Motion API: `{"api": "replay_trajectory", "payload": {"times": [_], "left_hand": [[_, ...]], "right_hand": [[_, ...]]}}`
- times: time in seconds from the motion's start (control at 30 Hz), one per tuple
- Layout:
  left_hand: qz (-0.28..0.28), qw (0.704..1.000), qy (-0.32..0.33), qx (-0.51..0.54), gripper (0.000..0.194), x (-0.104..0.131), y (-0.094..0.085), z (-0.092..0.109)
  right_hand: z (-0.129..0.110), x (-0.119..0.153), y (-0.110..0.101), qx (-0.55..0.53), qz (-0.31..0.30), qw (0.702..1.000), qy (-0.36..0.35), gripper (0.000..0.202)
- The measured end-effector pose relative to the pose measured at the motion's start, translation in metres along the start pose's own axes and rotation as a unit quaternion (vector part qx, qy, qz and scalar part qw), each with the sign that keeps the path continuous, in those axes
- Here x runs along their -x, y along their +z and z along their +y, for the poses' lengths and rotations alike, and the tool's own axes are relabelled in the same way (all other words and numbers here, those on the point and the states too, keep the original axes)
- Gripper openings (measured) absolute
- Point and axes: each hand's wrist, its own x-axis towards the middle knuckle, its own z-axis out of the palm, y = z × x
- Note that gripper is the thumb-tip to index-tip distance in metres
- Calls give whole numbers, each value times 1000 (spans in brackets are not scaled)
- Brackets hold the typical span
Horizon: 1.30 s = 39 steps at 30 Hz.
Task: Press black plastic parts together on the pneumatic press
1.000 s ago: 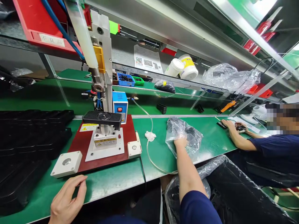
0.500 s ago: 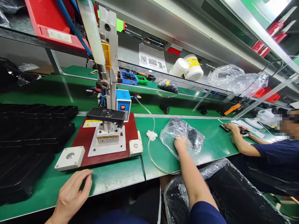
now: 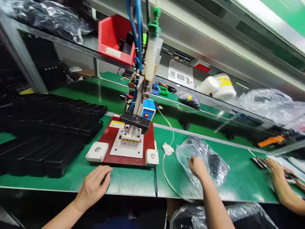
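right hand (image 3: 197, 166) inside plastic bag (image 3: 202, 159).

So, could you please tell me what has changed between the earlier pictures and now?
The view swung left, showing more of the black trays. The right hand stays in the clear plastic bag, shifted only slightly. The left hand still rests open on the green bench before the press fixture.

Right hand (image 3: 197, 166) on clear plastic bag (image 3: 202, 159), left hand (image 3: 94, 187) on green bench (image 3: 128, 181)
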Motion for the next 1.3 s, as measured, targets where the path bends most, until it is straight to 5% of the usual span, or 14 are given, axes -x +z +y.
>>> {"api": "replay_trajectory", "payload": {"times": [0.07, 0.1, 0.23, 0.33, 0.47, 0.8, 0.93, 1.03, 1.1, 1.2, 1.3], "left_hand": [[-7, 1000, -4, -1, 23, 0, 1, 1], [-11, 1000, -6, -2, 24, 0, 1, 1], [-9, 1000, -12, -3, 23, 0, 1, 1], [13, 999, -29, 3, 21, 1, 0, 0], [32, 998, -41, 18, 19, 1, -1, -1], [15, 1000, -19, 20, 20, 0, -2, 1], [65, 997, -28, -14, 23, -1, -7, 0], [96, 987, -57, -118, 33, -8, -14, -7], [71, 980, -64, -175, 36, -15, -19, -13], [33, 978, -41, -201, 34, -20, -26, -22], [36, 984, -40, -170, 42, -21, -30, -33]], "right_hand": [[-35, 24, -24, -41, -14, 992, -118, 15], [-57, 35, -36, -101, 34, 973, -207, 17], [-164, 64, -65, -193, 230, 826, -477, 13], [-232, 55, -67, -155, 286, 773, -545, 15], [-274, 33, -60, -67, 291, 786, -541, 18], [-279, 41, -47, -20, 263, 808, -526, 41], [-262, 50, -42, -82, 278, 806, -516, 43], [-223, 65, -15, -165, 368, 801, -443, 35], [-192, 78, 17, -163, 384, 823, -385, 30], [-156, 104, 64, -92, 309, 868, -378, 33], [-148, 127, 80, -78, 234, 906, -345, 43]]}}
